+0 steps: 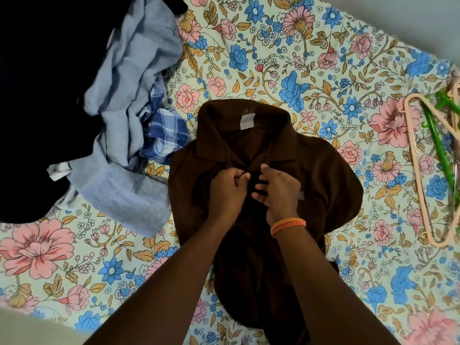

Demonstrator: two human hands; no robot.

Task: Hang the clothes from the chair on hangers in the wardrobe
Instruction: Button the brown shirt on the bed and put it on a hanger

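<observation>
A dark brown collared shirt lies flat on the floral bedsheet, collar away from me, with a white label inside the neck. My left hand pinches the left edge of the shirt's front opening just below the collar. Close beside it, my right hand, an orange band on its wrist, grips the right edge with curled fingers. A beige hanger and a green hanger lie on the sheet at the right edge.
A heap of clothes lies at the left: a light blue garment, a blue checked one and a black one. A pale wall shows at the top right corner.
</observation>
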